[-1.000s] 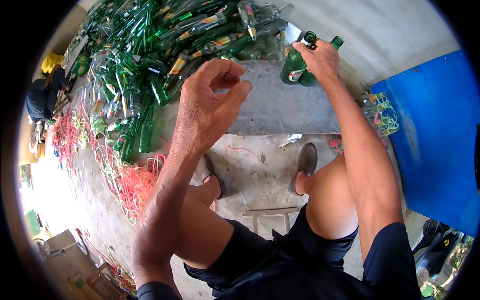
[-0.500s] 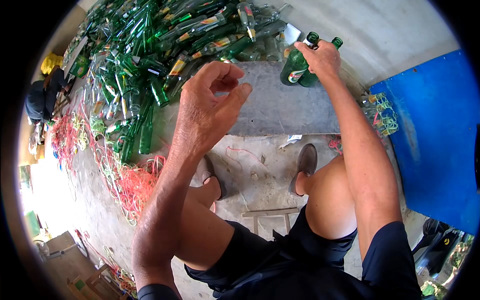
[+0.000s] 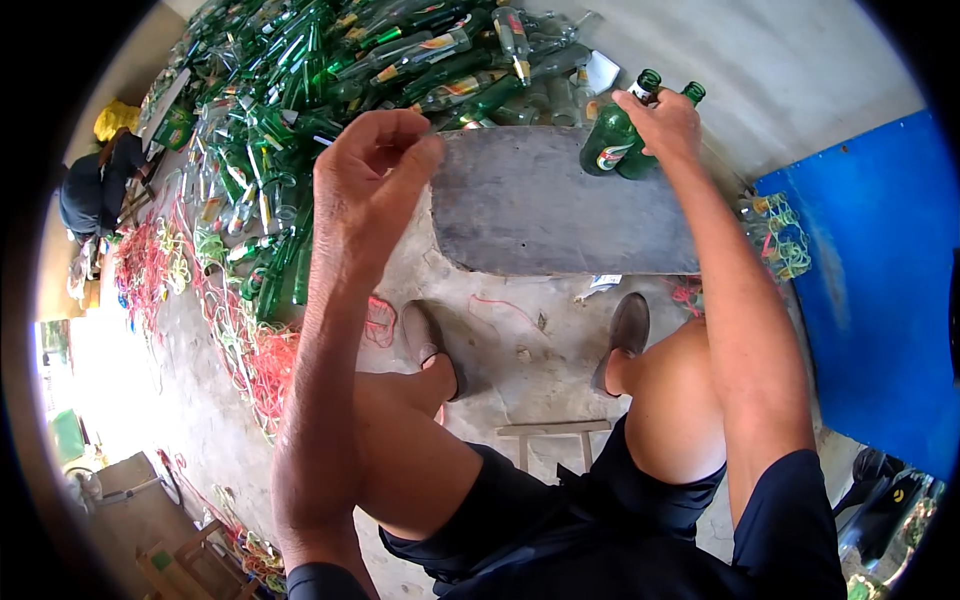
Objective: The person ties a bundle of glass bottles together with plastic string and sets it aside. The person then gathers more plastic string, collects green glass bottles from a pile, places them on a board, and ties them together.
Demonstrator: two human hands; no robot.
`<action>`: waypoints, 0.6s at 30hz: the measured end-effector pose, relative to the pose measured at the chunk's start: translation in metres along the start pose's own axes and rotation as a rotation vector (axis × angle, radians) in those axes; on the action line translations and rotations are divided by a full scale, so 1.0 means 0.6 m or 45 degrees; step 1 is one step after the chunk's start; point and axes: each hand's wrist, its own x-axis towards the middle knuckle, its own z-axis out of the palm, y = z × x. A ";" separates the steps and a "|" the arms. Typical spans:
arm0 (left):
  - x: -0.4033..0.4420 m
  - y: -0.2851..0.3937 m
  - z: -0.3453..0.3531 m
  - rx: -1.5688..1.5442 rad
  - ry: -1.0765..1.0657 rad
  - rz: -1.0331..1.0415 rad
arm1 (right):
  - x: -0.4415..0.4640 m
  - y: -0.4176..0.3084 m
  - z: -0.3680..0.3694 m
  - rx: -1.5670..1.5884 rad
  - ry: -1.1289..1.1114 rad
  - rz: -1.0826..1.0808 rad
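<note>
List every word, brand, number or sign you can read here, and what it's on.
No text can be read with certainty.
Oval red-and-white label on the front green bottle at the right hand: lettering too small to read.
Labels on bottles in the pile: too small or blurred.
Yellow mark on the dark item, lower right: no legible letters.

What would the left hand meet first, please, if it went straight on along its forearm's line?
The left hand would probably meet the bottle pile first, though depth is unclear.
</note>
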 end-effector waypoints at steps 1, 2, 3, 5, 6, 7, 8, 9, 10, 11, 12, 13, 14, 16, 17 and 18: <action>0.004 -0.003 -0.012 0.020 0.012 -0.037 | 0.000 0.000 0.000 0.002 0.004 -0.007; 0.007 -0.007 -0.025 0.039 0.026 -0.073 | -0.002 0.000 0.001 0.006 0.007 -0.011; 0.010 -0.012 -0.036 0.062 0.043 -0.059 | -0.002 0.002 0.002 0.009 0.010 -0.015; 0.017 -0.018 -0.058 0.016 0.105 -0.092 | 0.001 0.003 0.005 -0.007 -0.005 -0.009; 0.019 -0.020 -0.068 -0.004 0.136 -0.110 | 0.000 0.004 0.004 -0.003 -0.010 -0.016; 0.021 -0.021 -0.075 -0.032 0.194 -0.132 | -0.001 0.004 0.004 -0.006 -0.001 -0.018; 0.023 -0.023 -0.083 -0.027 0.216 -0.131 | -0.001 0.003 0.003 -0.009 0.008 -0.022; 0.024 -0.025 -0.093 -0.023 0.238 -0.129 | -0.003 0.000 0.000 -0.020 -0.031 -0.020; 0.027 -0.027 -0.102 -0.019 0.258 -0.127 | -0.005 -0.002 0.000 -0.023 -0.027 -0.012; 0.030 -0.035 -0.109 -0.023 0.274 -0.118 | -0.006 -0.004 0.000 -0.026 -0.022 -0.003; 0.031 -0.038 -0.113 -0.024 0.283 -0.130 | -0.006 -0.004 -0.001 -0.033 -0.016 0.006; 0.032 -0.040 -0.117 -0.025 0.291 -0.141 | -0.005 -0.004 -0.003 -0.018 -0.039 0.000; 0.034 -0.042 -0.120 -0.027 0.298 -0.150 | -0.005 -0.004 -0.003 -0.031 -0.043 -0.002; 0.038 -0.047 -0.128 -0.005 0.313 -0.158 | -0.004 0.000 -0.001 -0.060 -0.047 -0.003; 0.040 -0.051 -0.132 0.005 0.322 -0.163 | 0.000 0.007 0.003 -0.037 -0.043 -0.023; 0.044 -0.056 -0.140 0.013 0.338 -0.171 | -0.002 0.003 0.002 -0.054 -0.039 -0.029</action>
